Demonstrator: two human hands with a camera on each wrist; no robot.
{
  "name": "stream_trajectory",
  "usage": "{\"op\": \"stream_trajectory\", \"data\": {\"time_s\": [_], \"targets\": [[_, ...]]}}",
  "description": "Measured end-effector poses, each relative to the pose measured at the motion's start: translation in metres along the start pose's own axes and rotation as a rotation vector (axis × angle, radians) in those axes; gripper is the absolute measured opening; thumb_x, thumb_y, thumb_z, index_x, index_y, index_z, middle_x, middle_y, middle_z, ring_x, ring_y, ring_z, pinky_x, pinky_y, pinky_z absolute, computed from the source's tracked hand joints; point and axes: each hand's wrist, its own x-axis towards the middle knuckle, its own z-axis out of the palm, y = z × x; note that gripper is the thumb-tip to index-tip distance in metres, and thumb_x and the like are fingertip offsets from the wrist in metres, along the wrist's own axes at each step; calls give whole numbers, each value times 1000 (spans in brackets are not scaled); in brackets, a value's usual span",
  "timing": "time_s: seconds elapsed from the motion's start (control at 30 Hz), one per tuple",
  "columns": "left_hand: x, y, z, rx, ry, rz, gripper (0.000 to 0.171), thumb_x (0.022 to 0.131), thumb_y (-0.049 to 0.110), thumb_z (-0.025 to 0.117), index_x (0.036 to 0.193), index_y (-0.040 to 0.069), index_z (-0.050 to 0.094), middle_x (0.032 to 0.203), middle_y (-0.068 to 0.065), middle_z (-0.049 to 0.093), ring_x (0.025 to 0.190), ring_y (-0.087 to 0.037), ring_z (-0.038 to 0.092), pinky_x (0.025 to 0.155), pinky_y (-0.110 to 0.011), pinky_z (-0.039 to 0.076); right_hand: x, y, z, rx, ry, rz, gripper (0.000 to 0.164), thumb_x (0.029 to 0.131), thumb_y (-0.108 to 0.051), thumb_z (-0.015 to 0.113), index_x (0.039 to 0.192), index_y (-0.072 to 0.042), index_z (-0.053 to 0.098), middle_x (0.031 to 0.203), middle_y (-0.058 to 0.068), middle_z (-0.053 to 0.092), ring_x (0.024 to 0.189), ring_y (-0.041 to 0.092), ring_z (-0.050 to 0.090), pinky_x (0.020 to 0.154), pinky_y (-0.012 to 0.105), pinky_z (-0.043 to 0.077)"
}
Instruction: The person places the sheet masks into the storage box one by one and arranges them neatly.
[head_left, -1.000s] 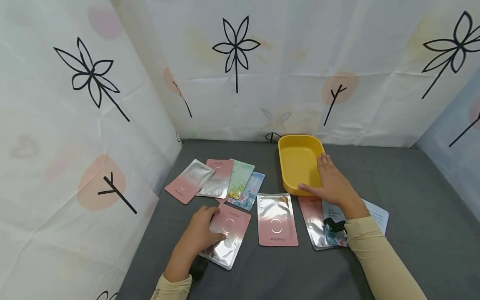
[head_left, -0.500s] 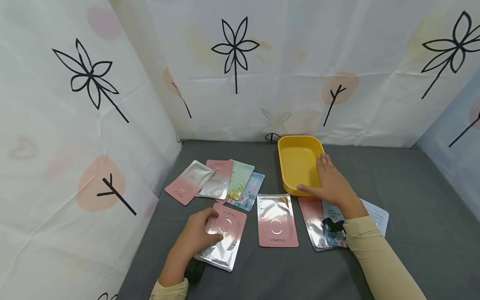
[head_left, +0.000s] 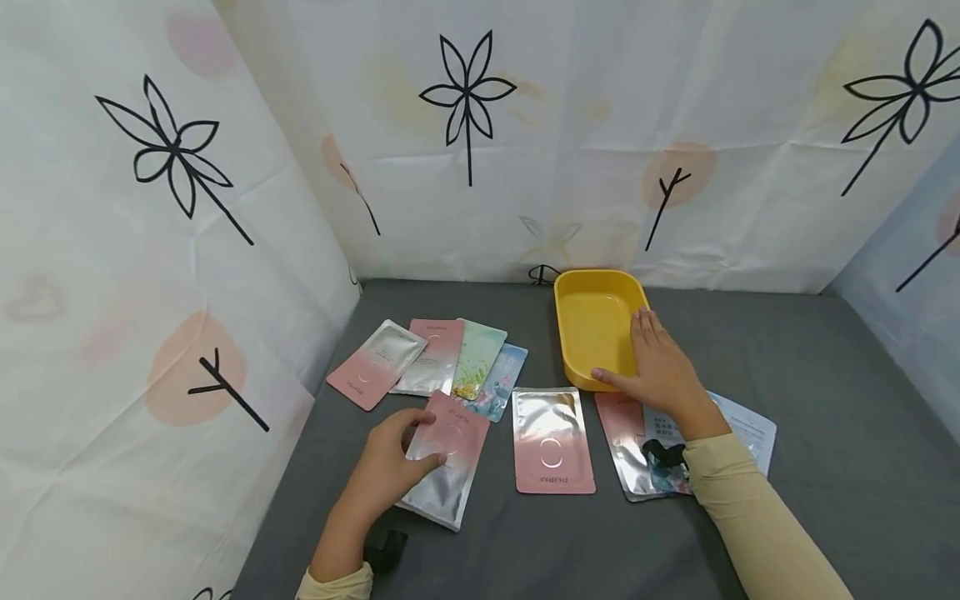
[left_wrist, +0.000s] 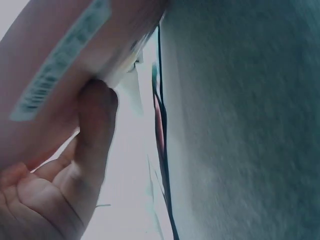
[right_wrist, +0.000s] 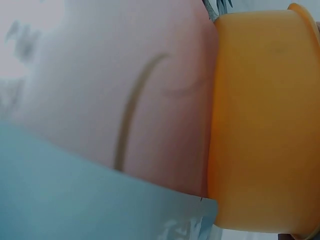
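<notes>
My left hand (head_left: pixel 390 463) pinches a pink-and-silver sheet mask sachet (head_left: pixel 454 450) between thumb and fingers. In the left wrist view the sachet (left_wrist: pixel 55 85) is tilted off the grey cloth, its barcode side showing. With fairly straight fingers my right hand (head_left: pixel 666 373) rests on the right and near rim of a yellow tray (head_left: pixel 592 329). The tray's outer wall (right_wrist: pixel 265 120) fills the right of the right wrist view. Another pink-and-silver sachet (head_left: pixel 553 442) lies flat between the hands.
Left of the tray, overlapping sachets include a pink one (head_left: pixel 377 365), a green one (head_left: pixel 477 358) and a blue floral one (head_left: pixel 501 383). Beneath the right forearm lie a pink-silver sachet (head_left: pixel 624 442) and a pale blue one (head_left: pixel 750 429). Patterned white cloth walls (head_left: pixel 570 208) enclose the table.
My left hand first shifted slightly left with the sachet, then raised it a little, away from me, so its top now overlaps the blue floral sachet. The right hand and tray have stayed put.
</notes>
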Motion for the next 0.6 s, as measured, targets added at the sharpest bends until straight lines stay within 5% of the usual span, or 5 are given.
{"op": "stream_trajectory", "data": {"time_s": [0.33,0.6], "targets": [[11,15,10,-106,58,154,55,82,4,91,132,12,71,131,-4,71,101,-19,71,81,-28,62,2,-1,3,25,20,1,130,92,-84,54,166,9,0,176,27,-3,165,44,2,132,61,14],[24,21,21,-245,55,225,56,85,1,87,138,8,70,137,-12,70,102,-27,71,81,-29,64,2,1,4,-6,4,7,128,93,-84,50,165,10,-1,176,28,-5,165,45,1,133,59,13]]}}
